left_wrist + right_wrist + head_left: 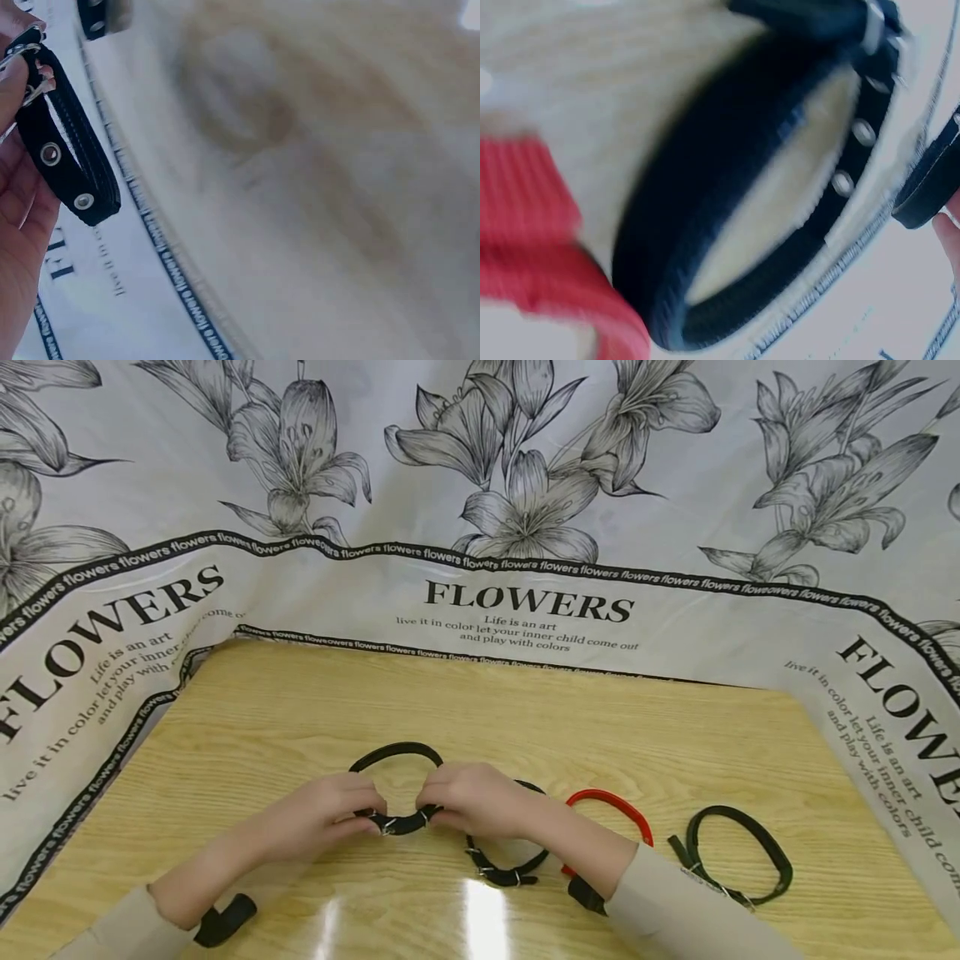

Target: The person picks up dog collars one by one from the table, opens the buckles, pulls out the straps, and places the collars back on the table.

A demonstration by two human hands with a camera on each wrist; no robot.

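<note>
Both hands hold one black buckled collar above the table. My left hand (pixel 322 810) pinches its left side close to the metal buckle, while my right hand (pixel 472 802) pinches its right side. The front band of the held collar (pixel 405 823) spans the gap between the hands, and the back of its loop arches up behind them. In the left wrist view, metal eyelets show along the held collar (pixel 66 176), with fingers around the buckle end. In the right wrist view, fingertips (pixel 946 236) touch the held collar (pixel 928 187) at the right edge.
On the wooden table (pixel 300 702), a second black collar (pixel 498 875) lies beside the right hand. A red collar (pixel 611 797), partly covered by the right forearm, and another black collar (pixel 780 860) lie farther right. Flower-printed cloth (pixel 337 593) surrounds the table's back and sides.
</note>
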